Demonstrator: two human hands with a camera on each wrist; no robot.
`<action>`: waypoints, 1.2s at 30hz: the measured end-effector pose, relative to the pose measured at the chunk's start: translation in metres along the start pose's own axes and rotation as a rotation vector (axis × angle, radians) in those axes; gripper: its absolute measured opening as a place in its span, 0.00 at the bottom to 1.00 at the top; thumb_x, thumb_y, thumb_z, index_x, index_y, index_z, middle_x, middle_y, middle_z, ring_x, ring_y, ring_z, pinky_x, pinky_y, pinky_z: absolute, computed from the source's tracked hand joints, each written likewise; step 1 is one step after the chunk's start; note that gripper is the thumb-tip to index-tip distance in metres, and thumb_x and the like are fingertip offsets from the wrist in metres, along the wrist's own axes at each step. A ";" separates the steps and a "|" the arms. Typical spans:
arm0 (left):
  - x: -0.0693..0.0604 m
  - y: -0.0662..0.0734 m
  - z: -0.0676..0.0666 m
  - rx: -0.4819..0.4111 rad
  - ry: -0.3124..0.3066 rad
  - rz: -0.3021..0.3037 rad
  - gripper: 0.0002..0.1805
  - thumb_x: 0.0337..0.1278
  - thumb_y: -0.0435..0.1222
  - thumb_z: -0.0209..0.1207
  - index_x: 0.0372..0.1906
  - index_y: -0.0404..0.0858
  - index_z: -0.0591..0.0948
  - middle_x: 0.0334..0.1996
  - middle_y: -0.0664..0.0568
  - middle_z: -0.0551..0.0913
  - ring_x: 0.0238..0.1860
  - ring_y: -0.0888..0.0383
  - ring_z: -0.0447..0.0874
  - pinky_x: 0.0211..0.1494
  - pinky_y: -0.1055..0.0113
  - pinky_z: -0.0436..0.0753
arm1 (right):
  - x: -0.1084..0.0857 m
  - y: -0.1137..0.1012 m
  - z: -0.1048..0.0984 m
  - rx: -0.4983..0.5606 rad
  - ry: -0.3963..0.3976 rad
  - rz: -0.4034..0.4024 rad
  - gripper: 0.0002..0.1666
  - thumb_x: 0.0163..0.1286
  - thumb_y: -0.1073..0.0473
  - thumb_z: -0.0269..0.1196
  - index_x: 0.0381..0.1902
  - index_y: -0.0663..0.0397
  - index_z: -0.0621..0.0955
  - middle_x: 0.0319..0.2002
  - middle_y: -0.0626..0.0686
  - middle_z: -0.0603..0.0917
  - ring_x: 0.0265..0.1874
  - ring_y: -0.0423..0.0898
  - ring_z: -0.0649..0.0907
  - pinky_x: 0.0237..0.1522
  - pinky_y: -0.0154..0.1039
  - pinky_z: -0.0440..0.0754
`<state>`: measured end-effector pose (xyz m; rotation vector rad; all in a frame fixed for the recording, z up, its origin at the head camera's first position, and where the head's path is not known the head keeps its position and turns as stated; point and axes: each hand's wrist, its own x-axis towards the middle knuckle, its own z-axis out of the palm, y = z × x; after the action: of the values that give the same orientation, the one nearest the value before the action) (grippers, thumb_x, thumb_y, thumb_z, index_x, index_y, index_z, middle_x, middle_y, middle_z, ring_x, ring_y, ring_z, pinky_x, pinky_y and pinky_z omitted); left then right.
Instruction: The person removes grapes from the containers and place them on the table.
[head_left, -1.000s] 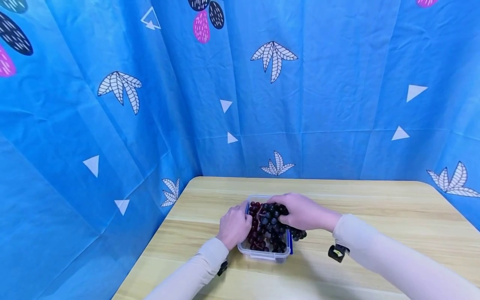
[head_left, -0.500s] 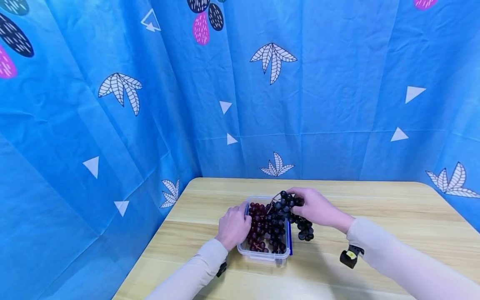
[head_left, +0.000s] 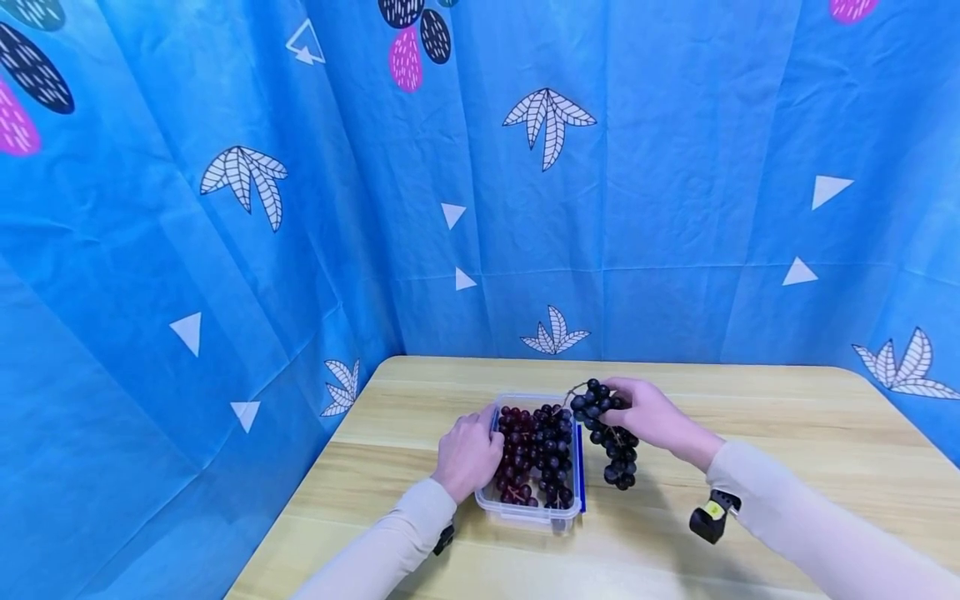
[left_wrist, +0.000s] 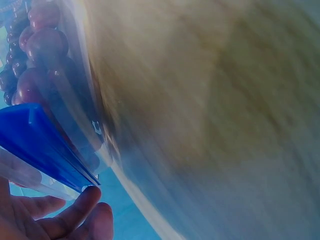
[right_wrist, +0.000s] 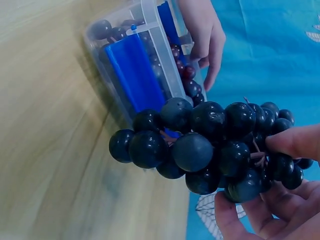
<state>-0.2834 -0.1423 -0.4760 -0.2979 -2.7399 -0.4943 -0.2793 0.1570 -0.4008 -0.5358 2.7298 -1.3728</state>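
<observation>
A clear plastic food container [head_left: 517, 510] with blue side latches stands on the table. Inside it lie dark red grapes [head_left: 514, 457] on the left and black grapes [head_left: 553, 454] on the right. My left hand [head_left: 467, 457] grips the container's left wall; in the left wrist view its fingers [left_wrist: 90, 197] curl by a blue latch [left_wrist: 45, 142]. Just right of the container, my right hand [head_left: 654, 418] pinches a bunch of black grapes [head_left: 621, 458] between thumb and fingers. That bunch hangs above the tabletop, its bare stem pointing left over the container's rim.
The light wood table [head_left: 750, 433] runs out on both sides of the container. Behind it and to the left hangs a blue patterned curtain [head_left: 667, 208]. A small black camera [head_left: 708, 521] sits on the right wrist.
My right hand has lifted the black grape bunch out of the container and carried it right, past the rim. The left hand has stayed on the container, which has not moved.
</observation>
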 end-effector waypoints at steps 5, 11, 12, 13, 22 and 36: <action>-0.001 0.000 0.000 -0.002 0.005 0.000 0.27 0.67 0.43 0.51 0.70 0.42 0.74 0.52 0.42 0.86 0.51 0.44 0.84 0.40 0.49 0.86 | -0.002 0.007 0.000 0.053 -0.001 0.078 0.40 0.63 0.61 0.66 0.71 0.68 0.68 0.63 0.69 0.78 0.57 0.61 0.82 0.61 0.58 0.78; 0.000 0.000 0.002 -0.001 0.006 0.001 0.28 0.67 0.43 0.50 0.70 0.43 0.73 0.51 0.43 0.86 0.50 0.45 0.85 0.39 0.48 0.86 | -0.003 0.022 0.005 0.159 -0.015 0.189 0.46 0.66 0.60 0.64 0.75 0.73 0.58 0.67 0.74 0.70 0.59 0.62 0.79 0.51 0.49 0.85; 0.000 0.000 0.002 0.000 0.008 0.001 0.28 0.66 0.43 0.50 0.70 0.43 0.73 0.51 0.43 0.86 0.50 0.45 0.85 0.39 0.48 0.86 | -0.003 0.025 0.006 0.177 -0.015 0.202 0.46 0.66 0.60 0.64 0.75 0.73 0.57 0.66 0.74 0.71 0.59 0.62 0.79 0.50 0.49 0.85; 0.000 -0.001 0.002 0.000 0.009 0.002 0.28 0.66 0.43 0.50 0.70 0.43 0.73 0.51 0.43 0.86 0.50 0.45 0.85 0.39 0.48 0.86 | -0.003 0.027 0.007 0.192 -0.014 0.211 0.47 0.66 0.60 0.64 0.75 0.74 0.57 0.67 0.73 0.70 0.60 0.63 0.78 0.50 0.50 0.85; 0.000 0.000 0.002 0.004 0.003 0.001 0.29 0.67 0.43 0.50 0.71 0.43 0.72 0.51 0.42 0.86 0.51 0.45 0.85 0.39 0.49 0.86 | -0.002 0.041 0.014 0.305 -0.024 0.293 0.49 0.65 0.61 0.62 0.76 0.75 0.53 0.72 0.73 0.63 0.67 0.68 0.71 0.59 0.62 0.78; 0.000 0.001 0.000 0.000 -0.005 -0.002 0.29 0.67 0.43 0.50 0.72 0.43 0.72 0.52 0.42 0.86 0.51 0.45 0.85 0.40 0.48 0.86 | 0.005 0.058 0.027 0.359 0.024 0.350 0.48 0.65 0.62 0.62 0.76 0.72 0.54 0.19 0.42 0.65 0.19 0.40 0.65 0.26 0.36 0.73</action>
<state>-0.2827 -0.1413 -0.4759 -0.2961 -2.7454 -0.4944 -0.2958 0.1666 -0.4623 -0.0178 2.3537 -1.7090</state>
